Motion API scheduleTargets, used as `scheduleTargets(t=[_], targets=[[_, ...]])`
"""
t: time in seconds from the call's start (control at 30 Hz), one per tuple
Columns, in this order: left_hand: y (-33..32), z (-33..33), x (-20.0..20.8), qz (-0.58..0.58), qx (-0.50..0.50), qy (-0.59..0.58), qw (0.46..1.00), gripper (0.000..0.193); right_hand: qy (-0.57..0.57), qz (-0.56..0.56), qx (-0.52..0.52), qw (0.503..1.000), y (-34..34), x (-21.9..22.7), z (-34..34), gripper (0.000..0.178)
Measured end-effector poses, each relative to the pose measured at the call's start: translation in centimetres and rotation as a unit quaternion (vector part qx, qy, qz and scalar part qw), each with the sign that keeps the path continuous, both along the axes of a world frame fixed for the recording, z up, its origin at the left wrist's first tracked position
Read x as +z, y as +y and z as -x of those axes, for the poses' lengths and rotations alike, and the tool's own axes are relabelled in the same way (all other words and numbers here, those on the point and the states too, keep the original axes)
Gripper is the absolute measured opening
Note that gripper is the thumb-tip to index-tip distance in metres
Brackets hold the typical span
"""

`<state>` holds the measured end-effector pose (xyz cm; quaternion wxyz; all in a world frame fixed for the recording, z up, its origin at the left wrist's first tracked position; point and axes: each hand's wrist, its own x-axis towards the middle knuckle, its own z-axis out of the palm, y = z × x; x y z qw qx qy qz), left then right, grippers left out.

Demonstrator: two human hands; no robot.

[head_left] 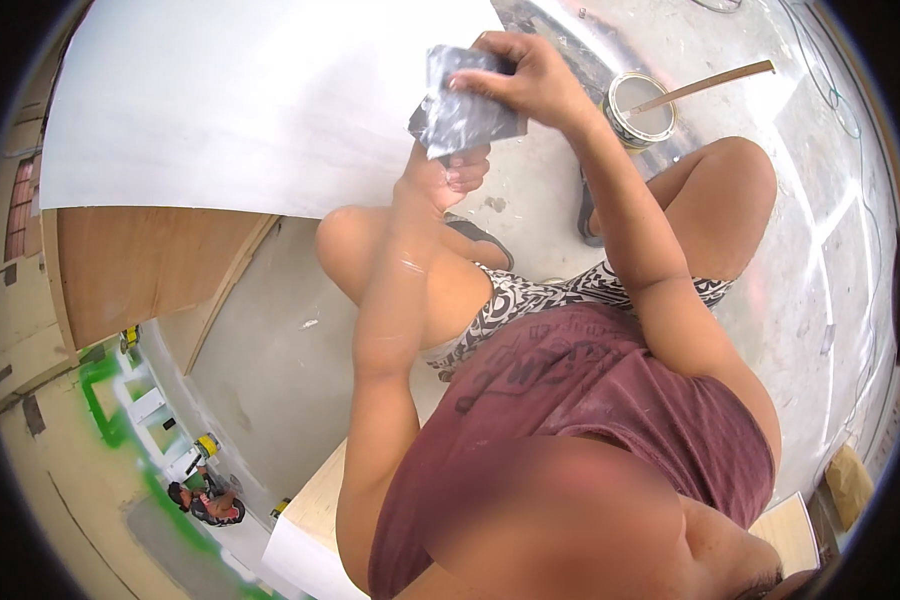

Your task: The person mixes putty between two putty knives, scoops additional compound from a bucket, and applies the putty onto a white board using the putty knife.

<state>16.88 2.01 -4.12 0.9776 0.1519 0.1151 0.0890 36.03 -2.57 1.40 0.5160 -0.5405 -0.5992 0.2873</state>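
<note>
My right hand grips a dark, flat putty spreader, its thumb pressed on the face. White paste is smeared across that face. Just below it my left hand is closed, fingers curled, around what looks like a second dark spreader. Most of that second piece is hidden behind the first, and the two overlap or touch. Both hands are up over the near right edge of a large white panel.
An open can with pale contents and a wooden stick in it stands on the grey floor, right of my hands. A brown wooden board is under the panel. Farther left, another person is low near yellow-topped containers. Cables lie far right.
</note>
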Motion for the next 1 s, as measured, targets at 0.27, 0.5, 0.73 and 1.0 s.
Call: scheduleTargets(t=[0.27,0.5,0.73,1.0], targets=[[1.9,-0.9,2.6,-0.262,0.515,0.238,0.781,0.018,0.171,-0.12,-0.197,0.958,0.0,0.4,-3.5,0.018],[0.7,-1.1,3.3,-0.431,0.486,0.29,0.703,0.018,0.16,-0.047,-0.064,0.984,-0.9,0.2,0.7,0.03],[1.0,-1.1,3.9,-0.361,0.533,0.273,0.715,0.015,0.165,-0.187,-0.232,0.94,-0.6,1.7,0.9,0.02],[0.9,-1.0,4.2,-0.414,0.512,0.251,0.71,0.017,-0.009,-0.055,-0.101,0.993,-1.3,0.2,1.4,0.03]])
